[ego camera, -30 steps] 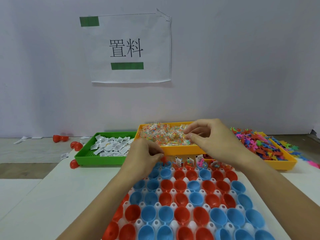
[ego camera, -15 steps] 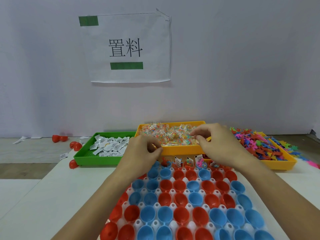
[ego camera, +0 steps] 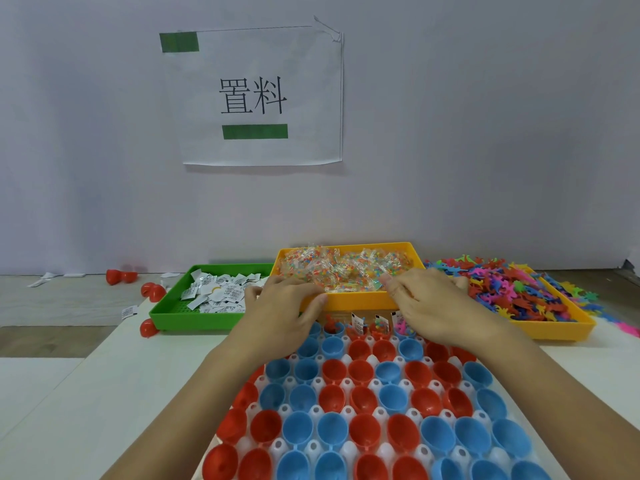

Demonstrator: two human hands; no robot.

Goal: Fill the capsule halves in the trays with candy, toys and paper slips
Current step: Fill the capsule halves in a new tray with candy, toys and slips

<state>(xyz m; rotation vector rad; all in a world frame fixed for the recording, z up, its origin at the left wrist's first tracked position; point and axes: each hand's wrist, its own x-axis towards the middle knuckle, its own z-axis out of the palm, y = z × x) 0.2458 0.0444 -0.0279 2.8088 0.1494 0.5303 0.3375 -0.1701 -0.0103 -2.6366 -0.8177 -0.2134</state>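
The left hand (ego camera: pixel 282 315) and the right hand (ego camera: pixel 427 306) sit side by side at the far end of the capsule tray (ego camera: pixel 363 410), fingers curled down over the near rim of the candy tray (ego camera: pixel 346 299); whether either holds a candy packet I cannot tell. Nearest the camera, the red and blue capsule halves (ego camera: pixel 332 431) lie empty, while the far row (ego camera: pixel 367 325) already holds slips and bits of candy. Beyond, paper slips fill the green tray (ego camera: pixel 166 311) to the left and toys (ego camera: pixel 519 289) the tray on the right. This looks like the candy step; next, picking out single packets and dropping one per empty half.
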